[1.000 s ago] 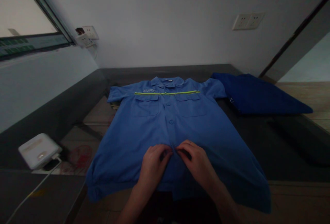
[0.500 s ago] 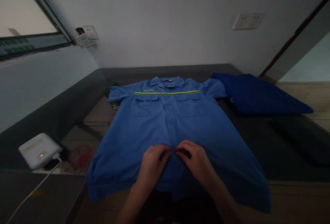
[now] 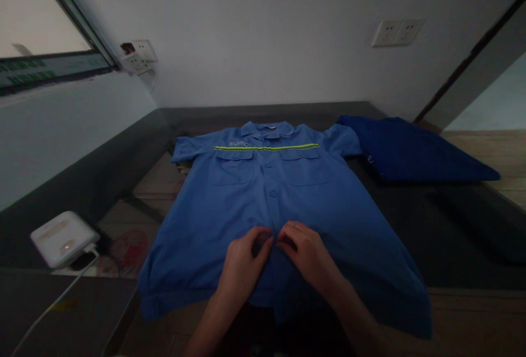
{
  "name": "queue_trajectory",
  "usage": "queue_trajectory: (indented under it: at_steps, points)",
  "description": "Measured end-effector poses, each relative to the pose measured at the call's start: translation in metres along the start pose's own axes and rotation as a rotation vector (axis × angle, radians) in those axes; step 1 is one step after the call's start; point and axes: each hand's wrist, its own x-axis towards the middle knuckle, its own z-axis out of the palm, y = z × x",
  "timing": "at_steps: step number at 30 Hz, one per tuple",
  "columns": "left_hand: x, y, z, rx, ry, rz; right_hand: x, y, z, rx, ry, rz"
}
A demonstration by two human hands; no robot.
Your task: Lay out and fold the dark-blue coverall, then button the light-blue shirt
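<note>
A blue short-sleeved work shirt [image 3: 304, 198] lies spread front side up, its collar at the far end and a yellow-green stripe across the chest. Two buttons show closed on the upper placket. Lower down, my left hand [image 3: 249, 253] pinches the placket edge between thumb and fingers. Close against it from the right, my right hand [image 3: 306, 250], with a ring on one finger, pinches the same strip of the shirt. The fingertips nearly meet and hide whatever lies between them.
A darker blue folded garment [image 3: 415, 151] lies on the dark table [image 3: 464, 236] at the right. To the left stands a white box-shaped device [image 3: 63, 239] with a white cable [image 3: 53, 305]. Wall sockets [image 3: 398, 33] are on the back wall.
My fingertips have drawn slightly closer together at the placket, the right hand shifting a little left. The shirt stays in place.
</note>
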Motion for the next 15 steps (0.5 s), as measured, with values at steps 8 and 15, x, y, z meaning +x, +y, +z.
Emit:
queue_trajectory:
  at_steps: [8, 15]
  points:
    - [0.0037, -0.0065, 0.0059, -0.051, 0.006, -0.003, -0.0024, -0.0007, 0.0031, -0.020, 0.024, 0.008]
    - [0.0014, -0.0075, 0.0094, -0.084, 0.006, 0.002, -0.0027, -0.0004, 0.0038, 0.039, 0.054, 0.021]
